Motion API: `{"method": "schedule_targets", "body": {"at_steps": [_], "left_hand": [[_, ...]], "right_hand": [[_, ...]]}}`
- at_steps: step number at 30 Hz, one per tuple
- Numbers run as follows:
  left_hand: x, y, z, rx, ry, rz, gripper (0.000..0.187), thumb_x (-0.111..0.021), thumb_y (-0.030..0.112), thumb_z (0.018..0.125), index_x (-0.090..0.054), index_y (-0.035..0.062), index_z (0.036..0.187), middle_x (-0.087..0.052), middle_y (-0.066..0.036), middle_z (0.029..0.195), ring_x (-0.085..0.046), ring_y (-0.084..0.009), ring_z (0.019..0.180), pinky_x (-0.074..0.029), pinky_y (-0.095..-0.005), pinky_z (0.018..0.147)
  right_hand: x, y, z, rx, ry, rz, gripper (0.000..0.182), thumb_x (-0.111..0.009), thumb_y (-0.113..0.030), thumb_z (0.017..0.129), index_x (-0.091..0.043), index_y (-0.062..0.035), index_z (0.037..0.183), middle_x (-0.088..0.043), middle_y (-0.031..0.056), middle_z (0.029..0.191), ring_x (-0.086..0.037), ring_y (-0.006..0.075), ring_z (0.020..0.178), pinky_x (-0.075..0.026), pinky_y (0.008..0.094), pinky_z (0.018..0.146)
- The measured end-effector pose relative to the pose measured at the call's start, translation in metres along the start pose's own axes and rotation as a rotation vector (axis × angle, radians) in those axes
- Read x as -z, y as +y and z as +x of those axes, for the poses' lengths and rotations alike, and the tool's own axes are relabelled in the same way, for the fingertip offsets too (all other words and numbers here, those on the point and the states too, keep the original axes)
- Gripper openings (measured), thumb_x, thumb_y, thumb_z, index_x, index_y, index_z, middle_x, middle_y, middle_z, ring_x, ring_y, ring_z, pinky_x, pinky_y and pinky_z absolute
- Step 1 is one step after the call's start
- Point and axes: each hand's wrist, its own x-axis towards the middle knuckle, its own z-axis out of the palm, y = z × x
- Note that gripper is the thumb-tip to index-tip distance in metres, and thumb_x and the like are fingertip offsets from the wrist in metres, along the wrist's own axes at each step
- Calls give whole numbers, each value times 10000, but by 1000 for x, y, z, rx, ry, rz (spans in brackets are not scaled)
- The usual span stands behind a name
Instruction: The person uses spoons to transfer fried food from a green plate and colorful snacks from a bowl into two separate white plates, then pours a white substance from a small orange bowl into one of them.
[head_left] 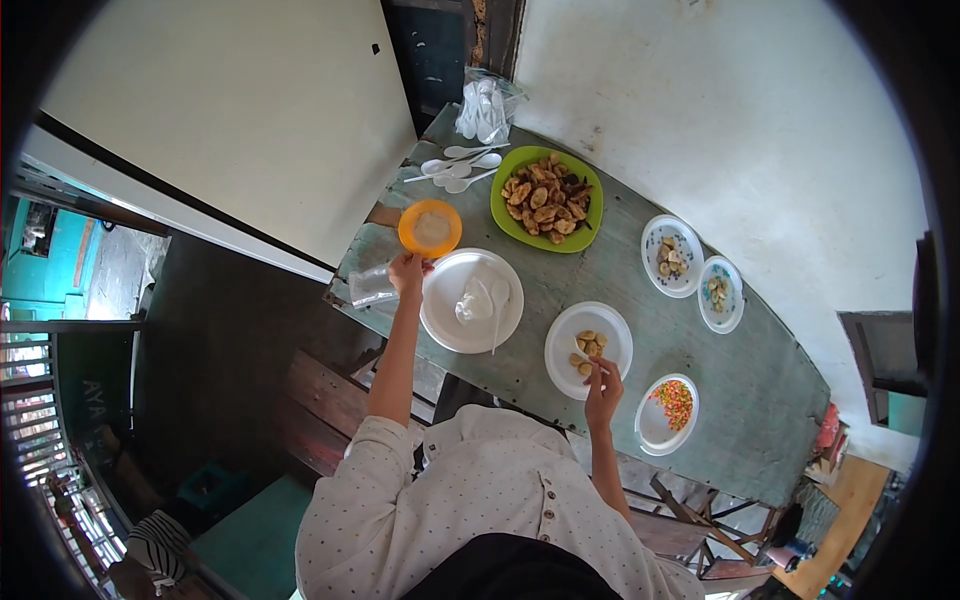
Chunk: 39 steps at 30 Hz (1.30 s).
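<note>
My left hand (405,274) has its fingers closed at the near rim of an orange bowl (431,228) with pale contents. Beside it, a large white bowl (471,338) holds a white creamy mass (474,303) and a white spoon (499,301). Over a white plate (562,335), my right hand (602,386) pinches a thin white utensil (584,356) next to light-brown food pieces (592,342). The utensil's tip is too small to make out clearly.
A green plate (540,237) of browned food pieces, loose white spoons (458,170) and a bag of spoons (486,110) stand farther back. On the right are two small plates of food (670,256) (719,293) and a plate of colourful bits (673,405). Clear plastic (372,286) lies left.
</note>
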Motion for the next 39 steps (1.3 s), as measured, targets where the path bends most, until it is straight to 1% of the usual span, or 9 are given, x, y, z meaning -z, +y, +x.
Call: {"method": "schedule_targets", "body": {"at_steps": [2, 5, 10, 12, 16, 20, 25, 37, 39], "left_hand": [[-4, 7, -23, -36, -33, 43, 109, -530, 40, 787, -547, -66, 809, -594, -104, 681, -589, -151, 530, -527, -261, 481], [-17, 15, -71, -39, -159, 89, 141, -540, 78, 791, -551, -55, 839, -590, -98, 684, -583, -141, 545, -522, -255, 495], [-44, -4, -142, 19, -488, 116, 136, -540, 74, 810, -522, -53, 857, -582, -75, 662, -572, -113, 530, -514, -240, 481], [-57, -10, -171, 52, -545, 159, 126, -541, 70, 807, -525, -47, 850, -582, -70, 658, -569, -109, 524, -512, -238, 478], [-82, -15, -207, 67, -691, 306, 98, -541, 59, 798, -535, -34, 826, -580, -59, 637, -560, -100, 504, -505, -228, 466], [-99, -19, -223, 61, -734, 336, 95, -540, 55, 793, -540, -36, 818, -584, -61, 631, -561, -98, 499, -503, -224, 466], [-109, -24, -232, 59, -772, 389, 102, -544, 55, 788, -546, -42, 820, -593, -67, 640, -565, -95, 496, -505, -222, 468], [-116, -32, -227, 19, -718, 421, 101, -539, 56, 795, -542, -41, 824, -593, -67, 663, -564, -97, 500, -506, -221, 462], [-115, -32, -219, 12, -712, 394, 100, -534, 54, 799, -536, -42, 831, -592, -67, 666, -562, -98, 498, -504, -222, 458]], "right_hand": [[1, 9, 1, -121, 63, 232, 190, -484, -131, 866, -584, 8, 948, -596, 62, 834, -512, 90, 560, -392, 199, 519], [10, -5, 10, -225, 57, 366, 245, -473, -188, 877, -572, -1, 1002, -600, 52, 842, -495, 75, 564, -351, 188, 540], [21, -3, 16, -196, 55, 470, 264, -473, -207, 879, -565, -15, 1034, -598, 45, 892, -496, 65, 598, -333, 186, 547], [27, 5, 16, -159, -5, 432, 252, -467, -190, 884, -563, -14, 1037, -594, 53, 923, -497, 66, 604, -352, 187, 557], [38, 23, 12, -85, 44, 404, 236, -463, -156, 886, -552, -5, 1043, -594, 66, 946, -495, 67, 590, -393, 195, 584], [49, 37, 0, -114, 88, 462, 235, -464, -173, 886, -556, -15, 1033, -598, 68, 950, -496, 64, 569, -379, 188, 565], [59, 44, -10, -288, 198, 524, 247, -472, -221, 880, -569, -40, 1019, -608, 53, 942, -495, 52, 554, -333, 172, 523], [90, 67, -18, -428, 286, 824, 247, -492, -231, 872, -556, -64, 1043, -595, 12, 865, -487, 44, 572, -348, 178, 537], [95, 76, -18, -438, 282, 826, 236, -486, -219, 876, -549, -67, 1045, -588, 13, 901, -493, 49, 568, -356, 177, 536]]}}
